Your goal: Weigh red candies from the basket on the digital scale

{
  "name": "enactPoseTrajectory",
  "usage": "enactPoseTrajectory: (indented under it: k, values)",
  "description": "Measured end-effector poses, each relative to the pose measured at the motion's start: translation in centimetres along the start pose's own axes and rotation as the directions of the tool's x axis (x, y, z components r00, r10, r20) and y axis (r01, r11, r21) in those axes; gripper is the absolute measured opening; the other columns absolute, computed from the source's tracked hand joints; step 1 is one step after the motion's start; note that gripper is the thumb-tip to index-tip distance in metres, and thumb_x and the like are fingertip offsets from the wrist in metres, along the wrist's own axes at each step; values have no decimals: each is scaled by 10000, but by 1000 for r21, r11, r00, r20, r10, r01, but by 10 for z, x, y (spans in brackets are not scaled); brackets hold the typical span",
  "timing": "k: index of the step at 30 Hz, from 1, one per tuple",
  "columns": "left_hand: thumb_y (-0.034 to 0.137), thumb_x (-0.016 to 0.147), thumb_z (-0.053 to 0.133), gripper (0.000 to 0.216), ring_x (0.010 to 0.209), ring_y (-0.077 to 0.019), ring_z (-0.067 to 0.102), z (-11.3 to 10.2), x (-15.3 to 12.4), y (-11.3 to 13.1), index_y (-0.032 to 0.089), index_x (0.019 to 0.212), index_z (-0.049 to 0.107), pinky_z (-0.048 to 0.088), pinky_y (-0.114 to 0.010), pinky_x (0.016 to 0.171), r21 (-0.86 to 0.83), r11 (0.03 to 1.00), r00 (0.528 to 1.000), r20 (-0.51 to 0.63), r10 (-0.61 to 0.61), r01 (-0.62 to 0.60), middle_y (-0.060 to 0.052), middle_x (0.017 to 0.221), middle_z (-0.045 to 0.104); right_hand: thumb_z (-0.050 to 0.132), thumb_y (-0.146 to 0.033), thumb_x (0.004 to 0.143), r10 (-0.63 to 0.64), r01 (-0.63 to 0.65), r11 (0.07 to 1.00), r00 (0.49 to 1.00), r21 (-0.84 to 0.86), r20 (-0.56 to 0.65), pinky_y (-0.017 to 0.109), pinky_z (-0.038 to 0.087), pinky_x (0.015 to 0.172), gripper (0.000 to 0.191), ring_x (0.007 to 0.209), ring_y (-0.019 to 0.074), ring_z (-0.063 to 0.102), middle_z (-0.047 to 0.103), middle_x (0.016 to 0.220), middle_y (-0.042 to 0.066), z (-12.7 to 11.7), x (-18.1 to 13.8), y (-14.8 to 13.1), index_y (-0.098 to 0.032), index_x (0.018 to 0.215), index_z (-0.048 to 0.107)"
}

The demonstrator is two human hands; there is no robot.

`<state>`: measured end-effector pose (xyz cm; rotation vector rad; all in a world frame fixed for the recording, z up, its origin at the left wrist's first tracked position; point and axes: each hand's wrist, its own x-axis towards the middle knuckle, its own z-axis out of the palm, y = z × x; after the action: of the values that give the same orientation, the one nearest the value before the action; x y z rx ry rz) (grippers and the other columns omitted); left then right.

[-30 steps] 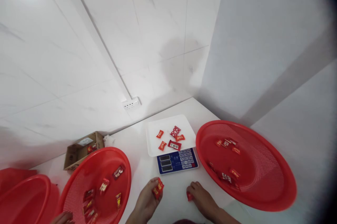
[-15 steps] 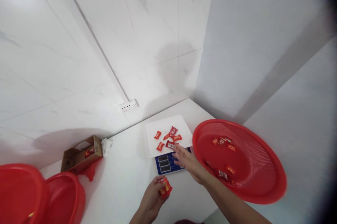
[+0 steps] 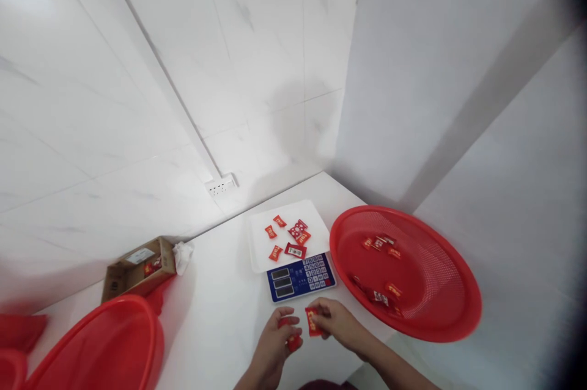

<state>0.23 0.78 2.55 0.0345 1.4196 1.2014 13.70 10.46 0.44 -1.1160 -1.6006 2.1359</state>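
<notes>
My left hand (image 3: pixel 271 344) is closed around red wrapped candies (image 3: pixel 292 335); their number is partly hidden by the fingers. Just beside it, my right hand (image 3: pixel 338 324) pinches a red wrapped candy (image 3: pixel 313 321) with yellow lettering. Both hands are in front of a digital scale with a blue keypad panel (image 3: pixel 300 278). On the scale's white tray (image 3: pixel 261 263) lie several small red candies (image 3: pixel 276 253), a dark red packet with a pale label (image 3: pixel 296 250) and a white-dotted red packet (image 3: pixel 298 229).
A large red mesh basket (image 3: pixel 452 280) with several wrapped candies stands at the right. Red basins (image 3: pixel 103 341) occupy the lower left, near an open cardboard box (image 3: pixel 137 271) and crumpled white tissue (image 3: pixel 183 255). A power socket (image 3: pixel 221 185) is on the tiled wall.
My right hand has moved from the tray back beside my left hand and now pinches a candy. The red candies on the tray lie differently. The view has shifted slightly.
</notes>
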Motion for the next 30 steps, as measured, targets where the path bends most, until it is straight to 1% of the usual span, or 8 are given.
enactPoseTrajectory:
  k: [5, 9, 12, 15, 18, 20, 26, 30]
  values:
    - [-9, 598, 616, 433, 814, -157, 623, -4, -8, 5, 180, 964, 482, 467, -290, 786, -96, 995, 999, -38, -2, -2, -93, 947, 598, 651, -370, 652, -36, 72, 957, 991, 281, -130, 289, 490, 722, 386, 793, 151, 606, 626, 864, 37, -16, 13, -36, -179, 972, 552]
    - [9, 578, 666, 368, 877, -172, 621, -5, -14, 1, 184, 847, 484, 459, -289, 798, -140, 990, 1000, -17, 3, -6, -103, 1028, 603, 670, -400, 646, -97, 165, 873, 981, 460, -168, 316, 440, 901, 614, 1030, 166, 552, 497, 1232, 74, -15, 23, -70, -254, 1193, 432]
    - [72, 576, 692, 313, 875, -164, 615, -4, -20, -4, 180, 799, 500, 451, -276, 783, -86, 996, 999, 32, 30, -28, -82, 1042, 598, 656, -383, 666, -84, 127, 938, 986, 323, -142, 318, 450, 871, 606, 1030, 166, 546, 499, 1226, 94, -12, 21, -63, -230, 1208, 431]
    - [146, 614, 671, 296, 781, -137, 606, -4, -25, -9, 177, 871, 527, 443, -269, 737, 67, 996, 992, 112, 58, -66, -59, 928, 618, 587, -366, 722, -25, 23, 998, 999, 54, 38, 303, 480, 732, 454, 844, 157, 600, 618, 975, 79, -8, 4, -32, -160, 1121, 517]
    - [185, 639, 635, 358, 667, -135, 580, -3, -27, -17, 172, 969, 498, 423, -264, 627, 209, 971, 977, 203, 73, -115, -46, 786, 625, 527, -292, 747, 21, 15, 984, 980, -180, 198, 248, 444, 588, 330, 648, 125, 579, 638, 756, 29, 0, -22, -7, -136, 1033, 580]
    - [204, 630, 636, 397, 583, -131, 549, 0, -27, -23, 172, 992, 477, 379, -247, 545, 269, 950, 970, 224, 95, -155, -20, 688, 609, 493, -247, 748, 10, 52, 966, 970, -251, 241, 231, 420, 569, 266, 628, 119, 564, 647, 744, 17, 6, -39, -2, -152, 966, 612]
    - [197, 635, 611, 602, 445, -100, 444, 13, -35, -29, 185, 1192, 383, 315, -228, 479, 423, 884, 968, 228, 108, -199, 66, 514, 535, 514, -208, 693, -98, 129, 884, 991, -450, 91, 250, 410, 687, 172, 744, 153, 560, 641, 851, 36, 14, -64, -9, -189, 783, 660]
    - [167, 626, 597, 594, 483, -112, 472, 18, -42, -27, 178, 1184, 393, 346, -236, 505, 499, 845, 969, 234, 84, -194, 49, 556, 572, 514, -185, 671, -99, 101, 889, 995, -446, 29, 241, 402, 651, 97, 698, 150, 555, 622, 731, 26, 10, -66, -5, -177, 641, 606]
